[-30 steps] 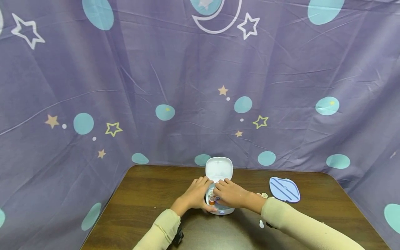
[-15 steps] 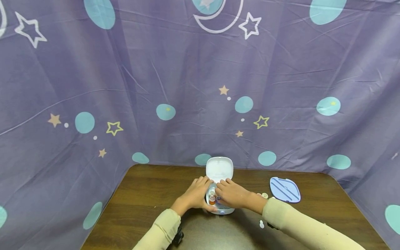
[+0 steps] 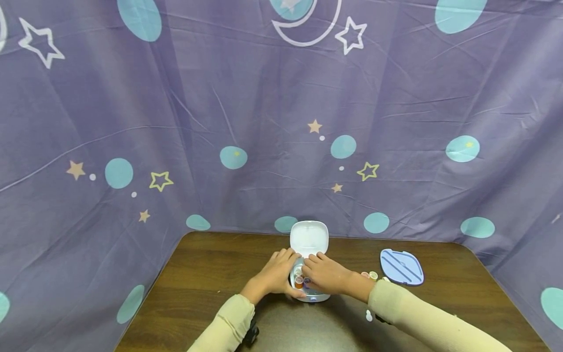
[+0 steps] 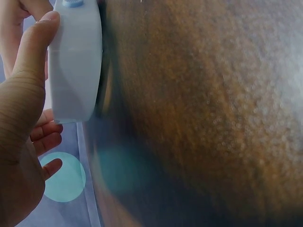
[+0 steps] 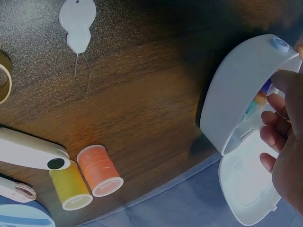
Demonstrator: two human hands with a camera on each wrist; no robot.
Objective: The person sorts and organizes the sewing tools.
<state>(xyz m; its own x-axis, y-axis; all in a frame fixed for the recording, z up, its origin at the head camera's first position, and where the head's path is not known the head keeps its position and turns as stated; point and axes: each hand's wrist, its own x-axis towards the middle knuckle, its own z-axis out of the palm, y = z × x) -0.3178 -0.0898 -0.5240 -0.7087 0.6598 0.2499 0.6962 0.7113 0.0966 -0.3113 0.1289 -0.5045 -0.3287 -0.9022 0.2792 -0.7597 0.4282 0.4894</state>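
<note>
A white sewing box (image 3: 313, 297) stands on the table with its lid (image 3: 309, 237) raised behind it. My left hand (image 3: 276, 274) grips the box from the left, its thumb on the front rim and its fingers along the side, as the box wall (image 4: 75, 71) shows in the left wrist view. Inside are an orange thread spool (image 3: 299, 283) and a pale spool (image 3: 298, 272). My right hand (image 3: 327, 275) reaches into the box with curled fingers, pinching at a purple thread spool (image 5: 267, 86); its grip is partly hidden.
An orange spool (image 5: 99, 170) and a yellow spool (image 5: 71, 187) lie to the right of the box. Near them are a white tool with a black dot (image 5: 31, 147) and a light blue tray (image 3: 401, 267). A needle threader (image 5: 78, 23) lies nearer the front.
</note>
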